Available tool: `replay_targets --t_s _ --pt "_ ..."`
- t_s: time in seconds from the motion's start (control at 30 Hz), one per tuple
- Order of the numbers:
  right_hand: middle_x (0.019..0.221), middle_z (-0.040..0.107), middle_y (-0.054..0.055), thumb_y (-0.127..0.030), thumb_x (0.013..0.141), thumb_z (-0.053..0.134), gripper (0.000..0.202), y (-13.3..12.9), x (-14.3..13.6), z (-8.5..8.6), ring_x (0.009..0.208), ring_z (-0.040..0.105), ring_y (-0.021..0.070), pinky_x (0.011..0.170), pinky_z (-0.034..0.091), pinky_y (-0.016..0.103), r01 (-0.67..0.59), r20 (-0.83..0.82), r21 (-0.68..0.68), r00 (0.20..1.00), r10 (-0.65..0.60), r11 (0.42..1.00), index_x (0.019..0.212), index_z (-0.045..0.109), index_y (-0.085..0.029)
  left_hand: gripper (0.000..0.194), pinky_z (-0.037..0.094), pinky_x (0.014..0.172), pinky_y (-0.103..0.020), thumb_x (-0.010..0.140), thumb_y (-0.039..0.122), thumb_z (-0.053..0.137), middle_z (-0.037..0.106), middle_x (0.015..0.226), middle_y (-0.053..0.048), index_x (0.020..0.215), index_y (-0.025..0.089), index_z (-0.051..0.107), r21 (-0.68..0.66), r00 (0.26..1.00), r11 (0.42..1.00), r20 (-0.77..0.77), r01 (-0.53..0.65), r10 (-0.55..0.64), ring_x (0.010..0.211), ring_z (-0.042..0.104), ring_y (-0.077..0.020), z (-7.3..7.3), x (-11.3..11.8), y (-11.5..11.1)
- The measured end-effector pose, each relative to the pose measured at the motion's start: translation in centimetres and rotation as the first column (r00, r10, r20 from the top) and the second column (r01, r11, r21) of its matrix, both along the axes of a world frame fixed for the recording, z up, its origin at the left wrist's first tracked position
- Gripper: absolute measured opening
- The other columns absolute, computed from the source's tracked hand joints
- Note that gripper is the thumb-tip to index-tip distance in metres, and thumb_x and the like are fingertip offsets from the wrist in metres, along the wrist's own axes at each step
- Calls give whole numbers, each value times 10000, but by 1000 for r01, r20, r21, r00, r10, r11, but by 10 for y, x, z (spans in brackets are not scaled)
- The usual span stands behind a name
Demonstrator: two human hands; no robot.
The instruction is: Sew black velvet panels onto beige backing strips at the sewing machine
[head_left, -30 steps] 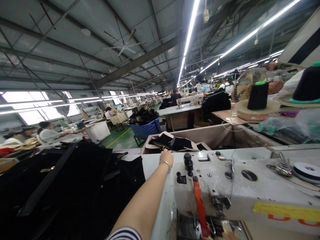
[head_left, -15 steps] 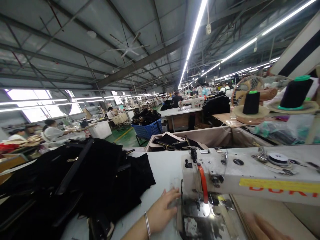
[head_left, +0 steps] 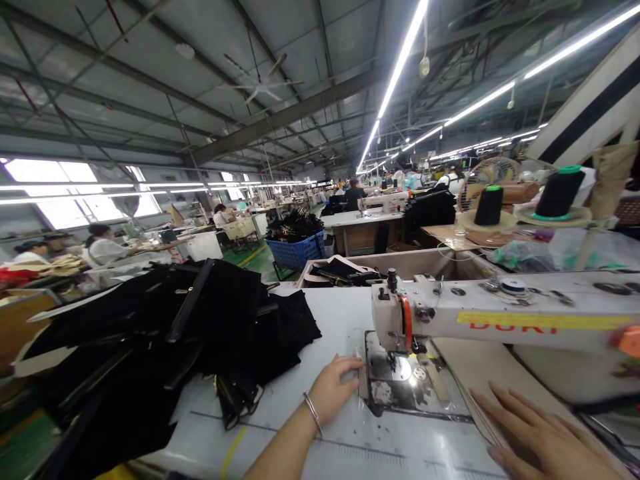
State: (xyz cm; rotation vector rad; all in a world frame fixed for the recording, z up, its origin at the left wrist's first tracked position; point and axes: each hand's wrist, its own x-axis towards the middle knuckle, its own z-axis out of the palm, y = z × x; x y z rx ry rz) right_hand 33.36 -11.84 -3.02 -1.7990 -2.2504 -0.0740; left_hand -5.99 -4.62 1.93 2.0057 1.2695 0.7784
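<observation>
My left hand (head_left: 336, 387), with a silver bangle at the wrist, rests on the pale sewing table (head_left: 295, 427). Its fingers are stretched, the tips by the left edge of the metal needle plate (head_left: 400, 383); nothing shows in it. On the other side, my right hand (head_left: 543, 433) lies spread over a stack of beige panels (head_left: 470, 363) under the sewing machine's arm (head_left: 530, 300). Between the hands, the presser foot (head_left: 395, 360) shows no fabric beneath it. Left of my left hand lies a heap of black fabric pieces (head_left: 225, 307), some with zips.
Behind the machine stands a fabric-lined bin (head_left: 445, 267) holding black pieces. Black thread cones (head_left: 489, 207) stand at the right near a fan (head_left: 490, 183). A blue crate (head_left: 295, 253) piled with black pieces is farther back. Several people sit at other tables.
The view has pulled back and shows more of the tabletop. My right hand, blurred before, now lies spread on the beige panels. My left hand stays beside the needle plate.
</observation>
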Motion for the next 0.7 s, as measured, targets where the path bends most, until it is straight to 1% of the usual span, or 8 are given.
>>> replay_targets --t_s 0.03,0.1,0.17,0.23,0.4,0.57,0.63,0.7 --pt "1428 479 23 -496 852 505 518 -2 -4 8 1282 472 314 1026 402 531 5 2 -12 1000 -5 1000 1362 473 -411 381 161 1207 -452 764 151 598 642 1256 -29 1115 263 692 15 1000 1000 2 -3 3 1224 552 -207 -1 -1 0" --pt "1411 497 69 -418 857 495 522 -4 -13 21 1270 489 302 1042 400 483 -15 -9 -37 1000 14 999 1368 502 -313 355 199 1200 -435 775 151 586 656 1233 -31 1096 252 699 38 1000 999 0 -5 5 1200 571 -203 -3 -1 0" --pt "1390 513 118 -322 839 478 548 -3 -19 31 1240 522 288 1050 402 439 -23 -13 -47 1000 22 999 1371 509 -195 354 198 1200 -435 782 146 576 658 1230 -37 1101 244 697 48 1000 999 -4 -1 1 1203 569 -205 -4 -2 1" --pt "1369 530 138 -242 800 467 579 -2 -23 37 1206 553 276 1045 410 417 -16 -10 -47 1000 16 999 1368 507 -136 355 188 1202 -440 787 141 570 657 1232 -38 1103 244 696 55 1000 998 -5 9 -9 1207 566 -205 -6 -2 2" --pt "1405 485 160 -131 639 498 747 -7 -26 44 1201 555 290 1022 430 407 -22 -2 -46 1000 22 999 1385 479 -111 323 210 1194 -440 793 146 585 663 1216 -42 1076 244 705 87 1000 996 -1 18 -18 1185 579 -205 -7 -3 2" --pt "1481 370 180 -75 506 514 943 -17 -33 45 1308 439 314 1051 394 409 -65 7 -59 998 65 996 1440 388 -115 325 265 1173 -429 796 136 589 654 1224 -54 1082 235 706 99 1000 995 1 26 -26 1195 567 -208 -7 -2 0" --pt "1465 399 176 -53 508 501 927 -15 -31 48 1295 458 303 1043 404 392 -64 5 -63 998 64 996 1428 411 -118 316 279 1166 -431 802 137 584 654 1224 -56 1075 234 710 99 999 994 -4 35 -34 1197 565 -212 -6 -2 1" --pt "1404 496 141 -54 584 482 817 -10 -23 54 1226 536 266 1009 434 348 -64 1 -65 998 65 996 1396 468 -139 310 300 1156 -435 805 138 582 654 1223 -60 1071 232 711 96 999 994 -11 42 -41 1198 566 -218 -4 -3 3"
